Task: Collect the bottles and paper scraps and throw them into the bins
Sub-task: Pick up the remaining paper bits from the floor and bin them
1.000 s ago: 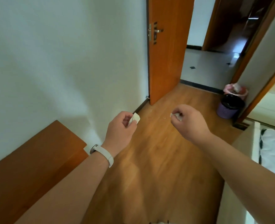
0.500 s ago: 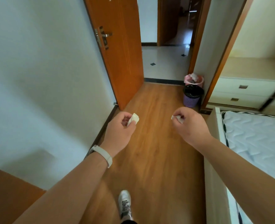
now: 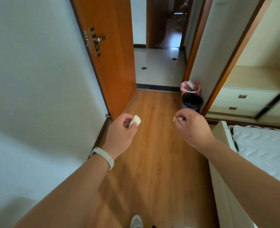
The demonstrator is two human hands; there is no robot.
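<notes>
**White scraps in both hands, bins ahead to the right**

Pinched in the curled fingers of the left hand: a small crumpled white paper scrap, poking out past the thumb. Pinched likewise in the right hand: a smaller white paper scrap, mostly hidden by the knuckles. Both hands raised side by side, apart from each other, over the orange-brown wooden plank floor.

Ahead and a little right of the right hand, by the doorway: two round bins, one behind the other against the white wall corner; cannot tell whether touching. Nearer: a purple perforated plastic bin with a black liner, mouth open upward. Behind it: a pink plastic bin with a pink liner, already holding rubbish. Closer to the right hand than to the left, yet well beyond reach across the floor.

Nothing lying on the floor strip between hands and bins. To the left, an open orange wooden door with a metal handle; to the right, a white quilted mattress and cream drawers beyond. Narrow lane, so probably a walk forward, then a reach down and right. Light scraps: risk of drifting past a rim if let go from high. No bottles in sight.
</notes>
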